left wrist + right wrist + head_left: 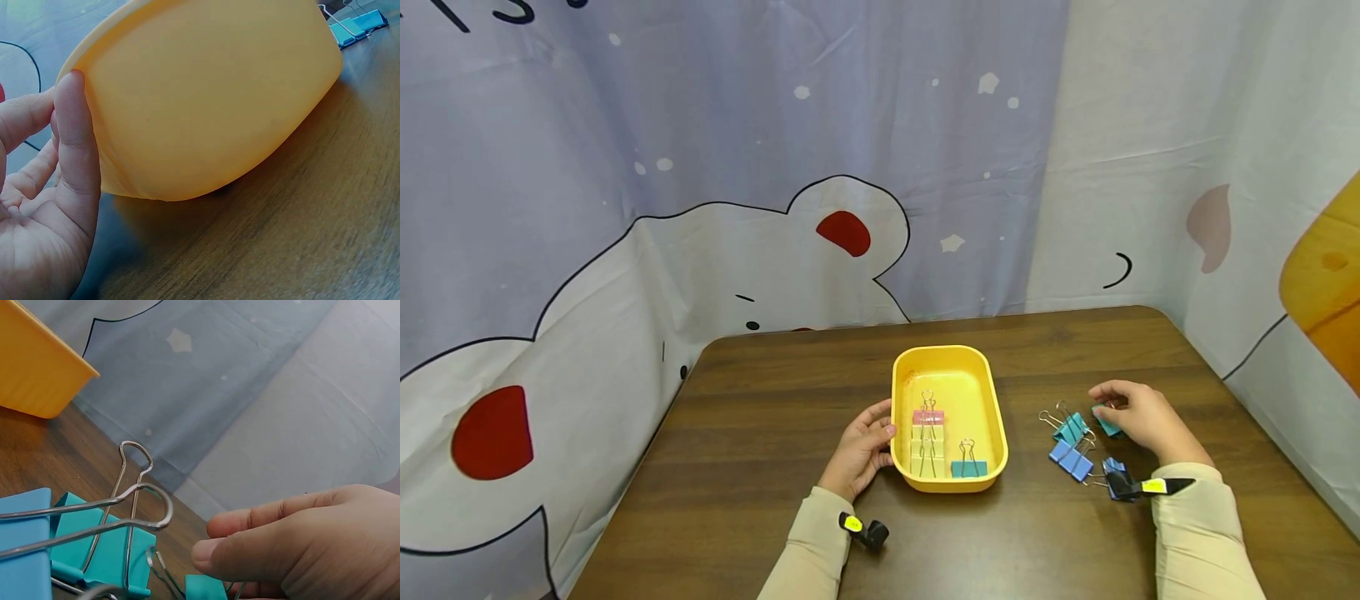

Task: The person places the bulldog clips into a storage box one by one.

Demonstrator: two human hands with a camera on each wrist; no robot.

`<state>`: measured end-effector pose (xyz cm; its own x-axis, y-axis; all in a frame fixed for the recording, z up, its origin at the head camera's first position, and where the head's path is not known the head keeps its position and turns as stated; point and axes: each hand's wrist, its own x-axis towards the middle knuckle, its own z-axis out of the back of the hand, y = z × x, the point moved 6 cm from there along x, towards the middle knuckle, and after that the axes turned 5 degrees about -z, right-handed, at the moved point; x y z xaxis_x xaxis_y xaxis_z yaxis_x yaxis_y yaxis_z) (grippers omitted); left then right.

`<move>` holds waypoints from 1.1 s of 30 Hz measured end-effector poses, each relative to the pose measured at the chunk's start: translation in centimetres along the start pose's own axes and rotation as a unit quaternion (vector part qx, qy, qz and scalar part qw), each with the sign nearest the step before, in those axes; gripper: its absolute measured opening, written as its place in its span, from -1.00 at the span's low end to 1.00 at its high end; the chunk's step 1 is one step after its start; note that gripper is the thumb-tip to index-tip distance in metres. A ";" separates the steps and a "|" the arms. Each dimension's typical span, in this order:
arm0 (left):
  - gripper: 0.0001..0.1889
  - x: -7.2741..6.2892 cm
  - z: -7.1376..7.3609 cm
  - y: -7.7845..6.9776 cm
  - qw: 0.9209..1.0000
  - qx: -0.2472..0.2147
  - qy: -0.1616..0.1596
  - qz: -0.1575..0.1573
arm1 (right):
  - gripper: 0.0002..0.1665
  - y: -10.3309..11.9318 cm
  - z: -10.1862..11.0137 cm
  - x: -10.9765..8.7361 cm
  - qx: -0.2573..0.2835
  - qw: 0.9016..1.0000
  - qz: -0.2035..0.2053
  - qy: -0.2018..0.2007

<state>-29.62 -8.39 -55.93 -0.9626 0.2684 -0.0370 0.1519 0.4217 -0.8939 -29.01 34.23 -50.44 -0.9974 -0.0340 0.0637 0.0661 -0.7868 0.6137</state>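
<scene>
My left hand point(861, 450) holds the left side of a yellow plastic tray point(1000, 433), pinching its wall between thumb and fingers in the left wrist view. Inside the tray stand a column of a pink binder clip point(928, 417) and pale yellow binder clips point(927, 467), with a teal binder clip point(969, 469) beside them. Over on the right, my right hand point(1146, 417) has its curled fingers at another teal binder clip point(205, 587), whose wire handle runs under the hand. Part of that clip is hidden by the fingers.
Next to the right hand lie a teal binder clip point(1072, 427) and blue binder clips point(1070, 461), wire handles crossing. Wrist cameras are strapped over both sleeves. Behind the brown wooden table point(760, 467) hangs a printed curtain point(737, 108).
</scene>
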 end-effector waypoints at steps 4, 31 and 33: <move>-0.44 0.0 0.0 0.0 1.000 0.003 0.002 0.000 | -0.65 0.0 -0.2 -0.1 0.015 1.000 0.000 0.017; -0.43 0.0 0.0 0.1 1.000 0.001 0.006 -0.002 | -0.55 -0.4 0.0 -0.8 0.087 0.994 0.053 0.046; -0.43 0.0 0.0 0.1 1.000 0.002 0.007 -0.002 | -0.56 -0.4 0.0 -0.8 0.088 0.993 0.051 0.051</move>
<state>-29.62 -8.35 -55.99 -0.9599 0.2790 -0.0274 0.1475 0.4198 -0.8956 -28.24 34.58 -50.80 -0.9822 -0.1785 0.0583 0.1630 -0.6560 0.7370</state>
